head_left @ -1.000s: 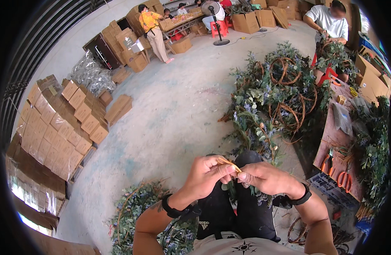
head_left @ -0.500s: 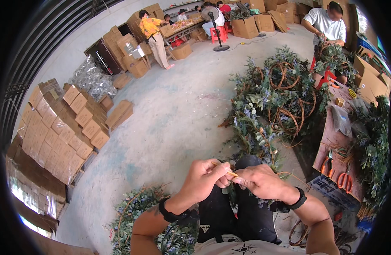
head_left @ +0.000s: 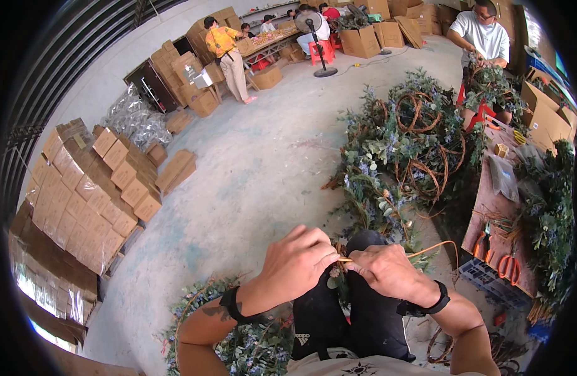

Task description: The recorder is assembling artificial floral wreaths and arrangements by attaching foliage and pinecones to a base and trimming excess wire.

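My left hand (head_left: 299, 266) and my right hand (head_left: 388, 271) meet above my knees. Both are closed on a thin tan strand, perhaps wire or cane, that bridges the small gap between the fingertips. A loose end of the strand (head_left: 435, 245) arcs out past my right hand and bends downward. Green leaves and a small brown piece show just below the fingers; what they belong to is mostly hidden. Beside my left forearm lies greenery with blue flowers (head_left: 254, 341).
A large heap of leafy wreaths (head_left: 420, 125) with brown vine rings lies ahead right. On the low table (head_left: 498, 207) are orange-handled scissors (head_left: 509, 268) and pliers (head_left: 482, 244). Stacked cartons (head_left: 81, 188) stand left. A co-worker (head_left: 482, 37) handles greenery at far right.
My left hand has turned over and risen slightly, its fingers still pinching the strand. The strand's loose end now swings higher on the right. The co-worker's head has lifted.
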A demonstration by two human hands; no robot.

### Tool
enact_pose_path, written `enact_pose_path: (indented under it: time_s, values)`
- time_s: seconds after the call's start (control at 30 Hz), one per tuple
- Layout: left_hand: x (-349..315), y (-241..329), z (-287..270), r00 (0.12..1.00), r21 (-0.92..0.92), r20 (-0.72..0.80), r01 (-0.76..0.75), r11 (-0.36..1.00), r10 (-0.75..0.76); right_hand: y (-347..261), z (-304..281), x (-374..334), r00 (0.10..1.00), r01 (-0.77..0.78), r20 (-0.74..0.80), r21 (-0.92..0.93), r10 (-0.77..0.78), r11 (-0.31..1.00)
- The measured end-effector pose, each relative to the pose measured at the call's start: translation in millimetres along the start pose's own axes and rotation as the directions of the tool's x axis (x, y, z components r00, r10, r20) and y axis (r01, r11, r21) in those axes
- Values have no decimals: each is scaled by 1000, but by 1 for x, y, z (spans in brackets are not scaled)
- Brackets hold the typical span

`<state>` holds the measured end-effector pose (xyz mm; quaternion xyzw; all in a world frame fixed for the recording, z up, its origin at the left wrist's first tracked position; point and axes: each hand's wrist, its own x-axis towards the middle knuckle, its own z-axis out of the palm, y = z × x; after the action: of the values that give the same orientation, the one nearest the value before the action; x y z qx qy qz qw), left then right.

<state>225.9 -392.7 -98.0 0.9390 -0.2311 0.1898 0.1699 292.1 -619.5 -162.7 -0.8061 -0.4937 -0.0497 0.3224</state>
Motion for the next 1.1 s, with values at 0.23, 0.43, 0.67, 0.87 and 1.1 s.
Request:
enact_pose_path:
  time_s: [0.23, 0.43, 0.67, 0.87, 1.1]
  values:
    - [0, -7, -6, 980, -61, 200, 13, 998, -1, -7, -5, 1, 999, -23, 47, -38, 25, 999]
    - [-2, -13, -5, 817, -482, 538, 502, 718, -210, 7, 3, -2, 994, 23, 104, 118, -35, 993]
    - [-17, -7, 7, 879, -765, 461, 462, 449, -121, 21, 2, -4, 943, -144, 304, 737, -134, 660]
    - [-28, 2, 56, 930, -934, 329, 346, 90, -165, 35, -4, -12, 969, 68, 122, 702, -214, 709]
    - [-1, -5, 11, 890, -739, 455, 384, 554, -9, 37, -19, -8, 937, 298, 65, 366, -344, 882]
